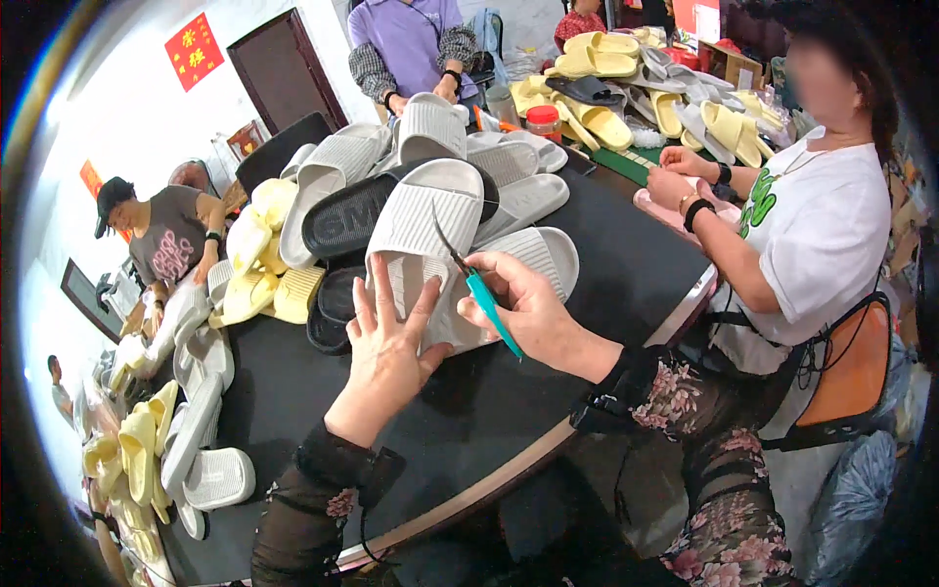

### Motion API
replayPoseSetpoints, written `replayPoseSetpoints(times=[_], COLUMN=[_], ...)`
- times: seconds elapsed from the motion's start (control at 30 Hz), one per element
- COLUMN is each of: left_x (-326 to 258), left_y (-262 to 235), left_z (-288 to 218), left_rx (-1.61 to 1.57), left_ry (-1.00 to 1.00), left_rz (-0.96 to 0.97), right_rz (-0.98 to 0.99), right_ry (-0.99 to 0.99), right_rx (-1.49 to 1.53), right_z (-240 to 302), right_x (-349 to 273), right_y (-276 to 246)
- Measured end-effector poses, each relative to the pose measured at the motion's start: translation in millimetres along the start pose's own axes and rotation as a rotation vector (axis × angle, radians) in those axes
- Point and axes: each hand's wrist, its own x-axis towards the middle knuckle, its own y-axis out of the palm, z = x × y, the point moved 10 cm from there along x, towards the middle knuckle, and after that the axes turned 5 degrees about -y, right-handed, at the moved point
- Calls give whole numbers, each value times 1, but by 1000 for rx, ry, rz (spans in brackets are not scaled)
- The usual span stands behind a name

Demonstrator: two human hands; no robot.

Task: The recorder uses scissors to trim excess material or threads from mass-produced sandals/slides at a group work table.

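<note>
My left hand (388, 338) lies flat, fingers spread, on a white ribbed slipper (423, 217) at the front of a slipper pile. My right hand (523, 308) grips small scissors with a teal handle (486, 298), their thin blades pointing up and left over the same slipper. A second white slipper (541, 252) lies just behind my right hand. Both forearms wear dark floral sleeves.
A black table (460, 411) carries heaps of white, black and pale yellow slippers (256, 256). A person in a white shirt (822, 235) sits at the right with a pink slipper. Another in purple (406, 44) stands behind. More yellow slippers (597, 59) pile at the back.
</note>
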Motion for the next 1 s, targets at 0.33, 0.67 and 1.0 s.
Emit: replayPoseSetpoints(times=[0.33, 0.67, 1.0], left_x=[33, 64, 84], left_y=[1, -2, 4], left_z=[-5, -13, -4], left_rx=[3, -45, -91], left_ry=[-55, 56, 26], left_rz=[-21, -129, -138], right_rz=[-64, -203, -157], right_ry=[37, 84, 17], right_rx=[24, 34, -9], right_z=[-7, -14, 5], right_x=[30, 37, 27], right_y=[-27, -61, -45])
